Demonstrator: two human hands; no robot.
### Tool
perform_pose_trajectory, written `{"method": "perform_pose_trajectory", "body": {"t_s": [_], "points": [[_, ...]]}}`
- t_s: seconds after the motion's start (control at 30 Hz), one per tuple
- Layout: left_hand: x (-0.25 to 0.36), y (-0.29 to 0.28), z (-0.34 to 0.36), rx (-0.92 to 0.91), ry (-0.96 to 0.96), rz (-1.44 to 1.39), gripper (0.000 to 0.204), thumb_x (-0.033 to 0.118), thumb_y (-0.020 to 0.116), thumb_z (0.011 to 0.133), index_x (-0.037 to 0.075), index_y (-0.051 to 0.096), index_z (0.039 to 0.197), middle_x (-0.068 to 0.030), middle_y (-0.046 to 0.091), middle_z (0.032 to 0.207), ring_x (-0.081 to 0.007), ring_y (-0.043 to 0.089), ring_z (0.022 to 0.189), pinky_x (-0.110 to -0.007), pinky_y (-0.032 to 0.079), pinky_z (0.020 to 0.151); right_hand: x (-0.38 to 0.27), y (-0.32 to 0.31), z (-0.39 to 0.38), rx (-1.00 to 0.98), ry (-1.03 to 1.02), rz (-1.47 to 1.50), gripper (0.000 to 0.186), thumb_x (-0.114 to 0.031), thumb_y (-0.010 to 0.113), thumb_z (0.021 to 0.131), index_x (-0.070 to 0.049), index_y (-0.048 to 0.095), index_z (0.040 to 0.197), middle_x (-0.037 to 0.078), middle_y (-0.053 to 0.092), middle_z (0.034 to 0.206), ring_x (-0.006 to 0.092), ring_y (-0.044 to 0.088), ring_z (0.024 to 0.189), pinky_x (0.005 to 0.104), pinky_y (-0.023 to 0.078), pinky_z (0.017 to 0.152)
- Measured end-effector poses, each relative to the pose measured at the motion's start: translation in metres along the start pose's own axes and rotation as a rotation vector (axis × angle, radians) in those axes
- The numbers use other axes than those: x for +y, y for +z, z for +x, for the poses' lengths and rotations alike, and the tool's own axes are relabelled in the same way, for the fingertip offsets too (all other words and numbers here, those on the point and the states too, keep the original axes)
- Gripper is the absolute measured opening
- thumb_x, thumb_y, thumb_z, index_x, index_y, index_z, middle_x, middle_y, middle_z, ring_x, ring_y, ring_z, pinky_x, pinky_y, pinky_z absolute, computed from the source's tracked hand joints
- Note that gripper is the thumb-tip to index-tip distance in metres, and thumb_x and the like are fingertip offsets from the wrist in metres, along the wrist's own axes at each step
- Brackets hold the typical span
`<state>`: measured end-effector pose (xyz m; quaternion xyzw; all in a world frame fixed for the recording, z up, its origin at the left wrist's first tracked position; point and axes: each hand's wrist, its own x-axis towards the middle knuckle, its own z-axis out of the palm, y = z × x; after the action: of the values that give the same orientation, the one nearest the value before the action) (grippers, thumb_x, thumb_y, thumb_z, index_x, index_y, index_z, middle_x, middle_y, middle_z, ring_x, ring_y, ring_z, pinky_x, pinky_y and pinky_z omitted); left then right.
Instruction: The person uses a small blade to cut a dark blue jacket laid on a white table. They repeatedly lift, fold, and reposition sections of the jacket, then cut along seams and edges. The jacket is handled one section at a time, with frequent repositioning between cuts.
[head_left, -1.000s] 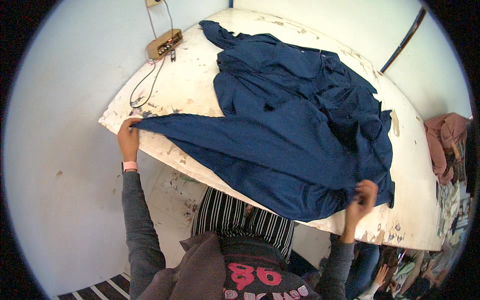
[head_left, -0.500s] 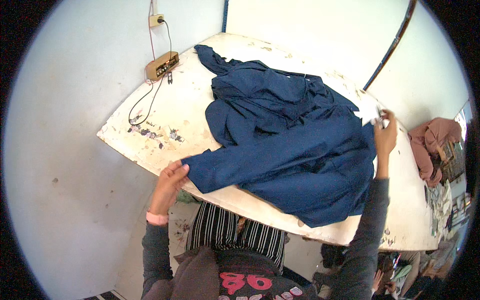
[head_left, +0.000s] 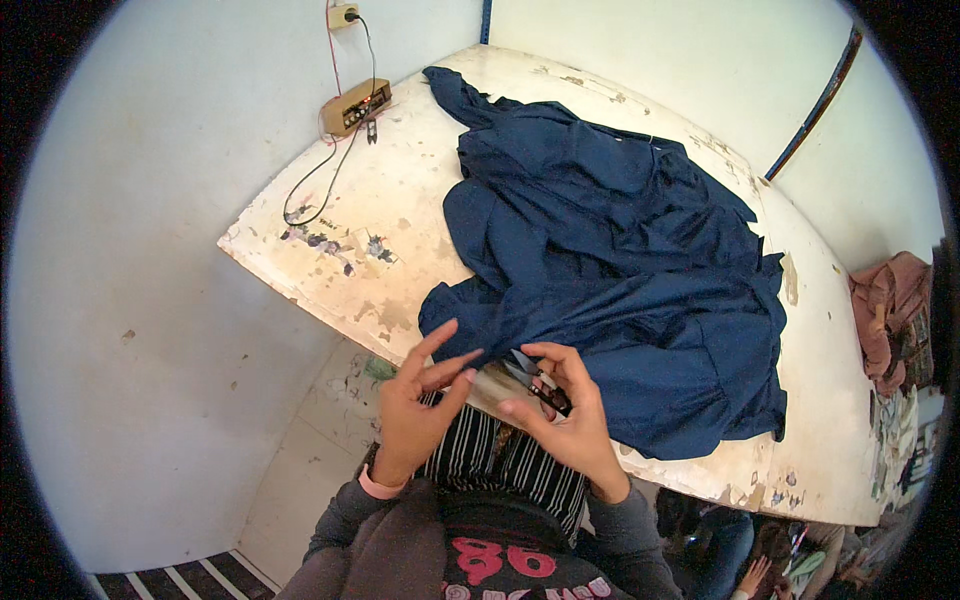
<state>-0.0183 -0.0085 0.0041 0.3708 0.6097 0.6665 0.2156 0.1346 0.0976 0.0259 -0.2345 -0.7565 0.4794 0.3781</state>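
A dark navy garment (head_left: 610, 240) with long sleeves lies crumpled across the worn cream table, one sleeve reaching toward its front edge. My left hand (head_left: 415, 415) is open at the end of that sleeve, fingers spread, with no cloth visibly gripped. Close beside it, over the table's front edge, my right hand (head_left: 575, 425) is curled around a small pair of thread snips (head_left: 530, 372). Their blades point up and left toward the left fingertips. Whether a loose thread runs between the hands is too fine to tell.
A brown box with knobs (head_left: 358, 108) and a looped black cord stands at the table's left edge, under a wall socket (head_left: 343, 16). Reddish-brown cloth (head_left: 890, 310) hangs beyond the right side. Another person's hand (head_left: 755, 577) shows at the lower right.
My left hand has let go of the sleeve end. My right hand has come from the garment's far right to the front edge, beside the left. The sleeve now lies slack and wrinkled.
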Motion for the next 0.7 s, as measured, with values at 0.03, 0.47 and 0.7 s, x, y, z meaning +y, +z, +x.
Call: {"method": "perform_pose_trajectory", "body": {"t_s": [0.03,0.47,0.7], "points": [[0.003,0.004,-0.004,-0.014,0.061,0.065,0.044,0.002,0.075,0.089,0.001,0.062,0.131,-0.0089,0.078,0.1,-0.0149,0.073,0.09,-0.031,0.056,0.082,-0.002,-0.002,0.0,-0.046,0.032,-0.044,0.04,-0.014,0.081,0.084,-0.005,0.067,0.12,0.005,0.064,0.084,0.0129,0.061,0.076,0.0291,0.049,0.074],[-0.013,-0.012,0.038,-0.903,0.273,0.666,0.031,0.03,0.071,0.094,0.004,0.07,0.111,-0.011,0.073,0.095,-0.0305,0.067,0.09,-0.041,0.053,0.086,-0.034,-0.088,0.051,0.478,-0.347,-0.185,0.022,-0.006,0.07,0.096,-0.001,0.061,0.116,0.009,0.069,0.109,0.0096,0.067,0.083,0.0187,0.048,0.064],[-0.023,-0.034,0.05,-0.539,-0.212,-1.277,0.068,0.049,0.026,0.11,0.0,0.028,0.157,-0.0226,0.046,0.153,-0.0396,0.052,0.136,-0.055,0.038,0.118,0.03,-0.161,0.026,0.747,0.077,-1.007,0.092,-0.033,0.087,0.077,-0.011,0.04,0.153,0.015,0.046,0.154,0.0363,0.049,0.138,0.047,0.048,0.106]]}}
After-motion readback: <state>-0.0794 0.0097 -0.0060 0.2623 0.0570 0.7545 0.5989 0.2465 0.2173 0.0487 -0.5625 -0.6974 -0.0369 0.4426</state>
